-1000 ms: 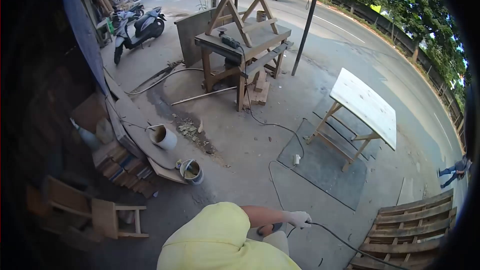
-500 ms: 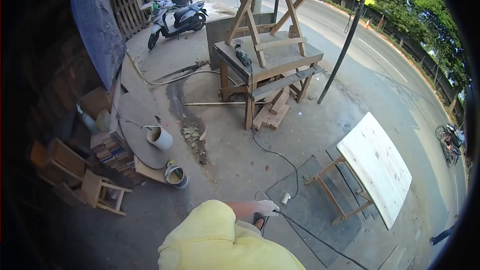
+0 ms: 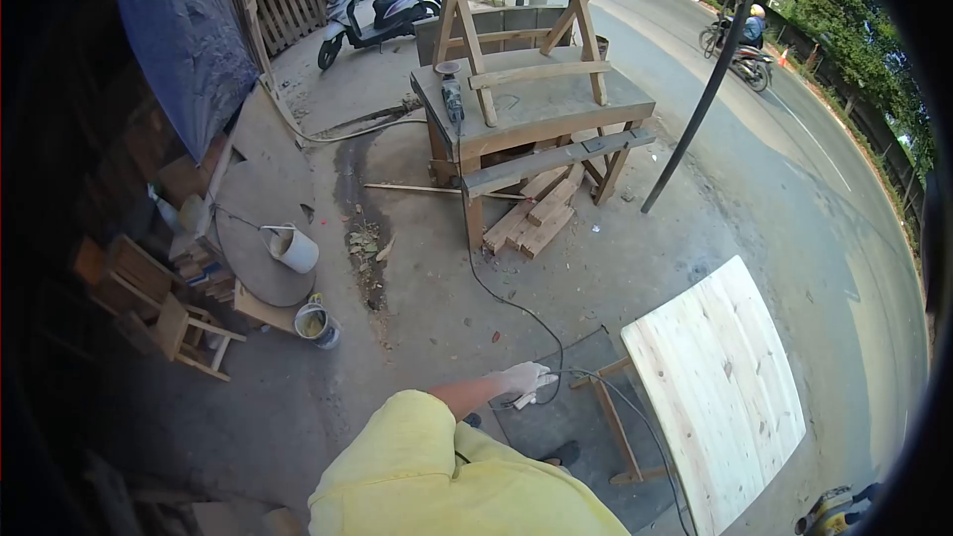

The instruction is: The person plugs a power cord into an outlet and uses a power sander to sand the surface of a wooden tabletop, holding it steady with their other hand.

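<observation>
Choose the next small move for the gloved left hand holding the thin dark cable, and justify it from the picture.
Probably guide the gloved left hand and the thin dark cable to the small white oblong block, likely a socket. The cable runs from the closed fingers, and the block appears right beside them. Whether they touch is unclear.

The shirt (image 3: 427, 467) is plain yellow; the tarp (image 3: 189, 40) is blue.
</observation>
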